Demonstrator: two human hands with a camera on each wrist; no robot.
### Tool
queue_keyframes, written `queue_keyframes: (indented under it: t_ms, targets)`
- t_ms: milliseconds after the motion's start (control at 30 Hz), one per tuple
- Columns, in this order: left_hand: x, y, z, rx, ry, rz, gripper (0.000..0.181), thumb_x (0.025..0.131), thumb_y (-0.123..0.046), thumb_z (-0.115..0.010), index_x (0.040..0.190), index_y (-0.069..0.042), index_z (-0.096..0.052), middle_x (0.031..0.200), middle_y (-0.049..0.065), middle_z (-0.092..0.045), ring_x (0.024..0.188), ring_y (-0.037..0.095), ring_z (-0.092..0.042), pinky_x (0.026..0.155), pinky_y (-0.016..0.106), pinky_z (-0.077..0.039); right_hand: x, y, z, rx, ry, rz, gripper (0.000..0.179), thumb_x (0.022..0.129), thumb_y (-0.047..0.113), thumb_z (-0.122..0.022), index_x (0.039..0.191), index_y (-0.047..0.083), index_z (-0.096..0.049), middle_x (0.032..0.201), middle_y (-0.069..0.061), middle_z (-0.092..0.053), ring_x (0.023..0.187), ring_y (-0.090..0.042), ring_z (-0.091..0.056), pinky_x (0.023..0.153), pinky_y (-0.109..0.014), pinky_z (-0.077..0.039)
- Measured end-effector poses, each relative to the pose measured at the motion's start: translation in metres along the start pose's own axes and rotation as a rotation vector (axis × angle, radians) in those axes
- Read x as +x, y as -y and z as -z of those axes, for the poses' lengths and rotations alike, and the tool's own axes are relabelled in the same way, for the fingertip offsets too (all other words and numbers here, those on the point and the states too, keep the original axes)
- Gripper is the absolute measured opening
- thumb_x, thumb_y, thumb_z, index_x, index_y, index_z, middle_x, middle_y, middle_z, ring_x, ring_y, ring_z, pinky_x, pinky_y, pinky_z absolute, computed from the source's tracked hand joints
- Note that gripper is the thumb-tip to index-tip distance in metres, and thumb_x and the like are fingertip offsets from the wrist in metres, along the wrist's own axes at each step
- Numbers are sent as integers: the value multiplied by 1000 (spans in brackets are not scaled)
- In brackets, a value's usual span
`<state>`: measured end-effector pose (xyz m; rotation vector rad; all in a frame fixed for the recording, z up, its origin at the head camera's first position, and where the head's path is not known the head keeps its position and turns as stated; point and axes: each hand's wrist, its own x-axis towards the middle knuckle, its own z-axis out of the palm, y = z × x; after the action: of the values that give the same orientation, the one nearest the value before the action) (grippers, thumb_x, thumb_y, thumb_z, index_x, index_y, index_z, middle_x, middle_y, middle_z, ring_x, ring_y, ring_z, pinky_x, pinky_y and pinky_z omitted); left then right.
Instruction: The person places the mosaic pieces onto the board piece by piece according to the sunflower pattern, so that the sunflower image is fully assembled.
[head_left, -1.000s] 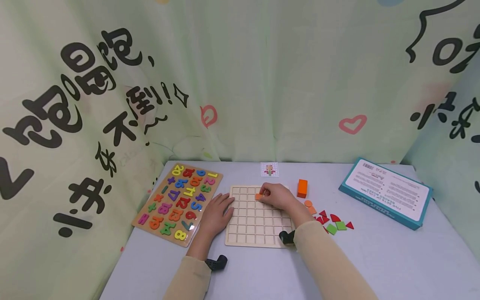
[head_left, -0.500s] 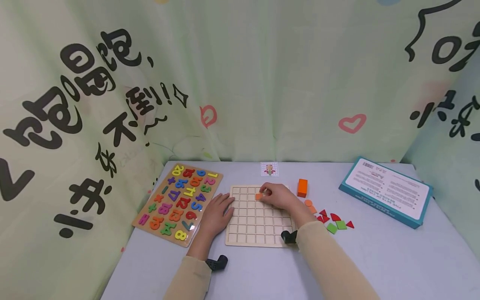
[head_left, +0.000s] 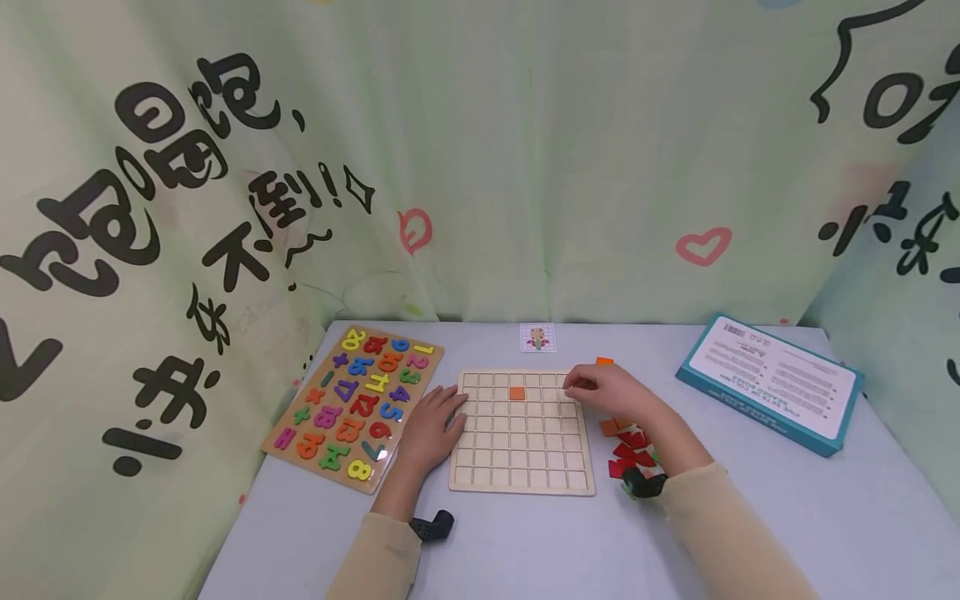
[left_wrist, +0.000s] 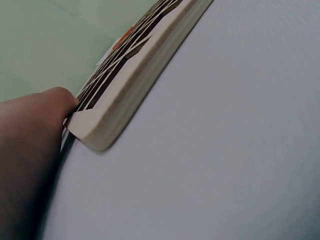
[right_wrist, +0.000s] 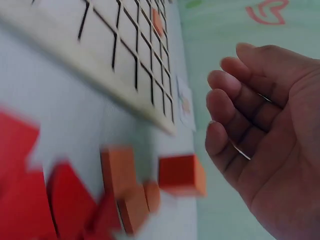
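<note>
Head view: the left grip (head_left: 432,427), fingers relaxed, rests at the left edge of a pale wooden grid board (head_left: 517,454); an orange square tile (head_left: 517,393) lies in a cell left of the right grip (head_left: 611,392). Left wrist: the left grip lies against the board's edge. Right wrist: loosely bent, unloaded fingers, red flat pieces (right_wrist: 70,200) well apart from them.

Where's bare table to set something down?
Free: white table in front of the teal box, right of the right sleeve; strip in front of the grid board, between both sleeves; the back patch between number board and card. Crowded: between the boards, where the left hand rests; right of the grid board, with the right hand and loose red pieces.
</note>
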<state>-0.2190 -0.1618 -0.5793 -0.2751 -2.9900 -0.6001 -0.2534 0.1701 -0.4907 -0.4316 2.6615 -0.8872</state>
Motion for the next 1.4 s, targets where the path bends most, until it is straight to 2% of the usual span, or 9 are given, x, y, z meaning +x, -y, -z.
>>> queue_keyframes:
  t_ms: [167, 267, 400, 600, 933, 1400]
  targets:
    - [0, 0, 0, 9, 2, -1, 46, 99, -43, -52, 143, -29, -53, 155, -5, -45, 149, 24, -33, 121, 47, -31, -26, -30, 22, 5, 50, -74, 19, 94, 29, -66, 108, 17, -68, 96, -4, -66, 88, -20, -58, 73, -31, -55]
    - [0, -1, 0, 2, 4, -1, 46, 100, -43, -51, 143, -29, -53, 155, -5, -44, 149, 24, -32, 121, 47, -30, -39, -48, 31, 21, 82, -122, 23, 93, 29, -68, 110, 16, -67, 97, -5, -66, 88, -21, -58, 72, -32, -56]
    - [0, -1, 0, 1, 3, 3, 46, 100, -43, -51, 143, -28, -53, 155, -4, -45, 149, 24, -33, 121, 48, -31, -52, -71, 38, 13, 97, -128, 30, 90, 27, -72, 115, 13, -65, 104, -5, -65, 92, -20, -58, 74, -30, -57]
    - [0, -1, 1, -1, 1, 9, 46, 100, -43, -51, 143, -28, -53, 155, -5, -44, 149, 23, -32, 121, 47, -30, -58, -94, 41, 4, 88, -114, 34, 87, 26, -75, 117, 13, -66, 111, -7, -63, 99, -22, -55, 76, -28, -55]
    - [0, -1, 0, 15, -2, -2, 46, 99, -43, -52, 143, -28, -53, 155, -3, -45, 149, 25, -33, 121, 48, -31, -55, -113, 32, 19, 103, -107, 33, 84, 28, -77, 114, 18, -66, 114, -5, -62, 99, -20, -55, 76, -28, -54]
    - [0, -1, -1, 15, -10, -6, 46, 99, -44, -51, 143, -28, -53, 154, -4, -45, 148, 24, -33, 121, 48, -32, -52, -115, 27, 13, 71, -106, 37, 82, 34, -79, 110, 17, -63, 99, -3, -58, 96, -20, -53, 74, -27, -52]
